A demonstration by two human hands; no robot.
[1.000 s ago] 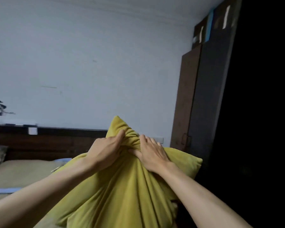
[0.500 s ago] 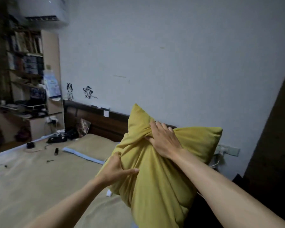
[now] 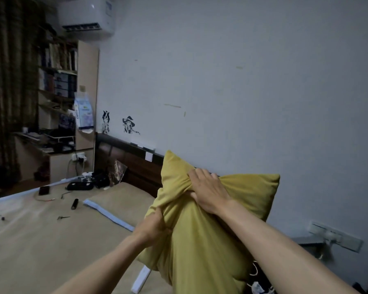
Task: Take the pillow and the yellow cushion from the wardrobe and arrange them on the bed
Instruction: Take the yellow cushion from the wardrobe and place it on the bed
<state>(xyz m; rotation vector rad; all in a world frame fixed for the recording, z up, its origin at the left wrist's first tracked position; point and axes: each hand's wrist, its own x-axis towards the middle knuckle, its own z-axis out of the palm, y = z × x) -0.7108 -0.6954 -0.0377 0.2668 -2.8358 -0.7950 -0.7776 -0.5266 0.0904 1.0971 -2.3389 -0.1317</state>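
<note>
The left hand (image 3: 155,227) pinches the cushion (image 3: 200,240) at its near left edge, grip clamped on bunched fabric, probably to steer it. Farther up, the right hand (image 3: 208,193) is clenched on a gathered fold at the top, carrying the weight. The cushion hangs in the air above the bed's (image 3: 40,240) right side, short of the headboard (image 3: 134,166), not yet laid down.

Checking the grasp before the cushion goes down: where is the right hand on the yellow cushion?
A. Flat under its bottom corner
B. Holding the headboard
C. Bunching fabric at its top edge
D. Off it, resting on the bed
C: the right hand is clenched on gathered fabric at the top of the yellow cushion, while the left hand grips its left side.
</note>
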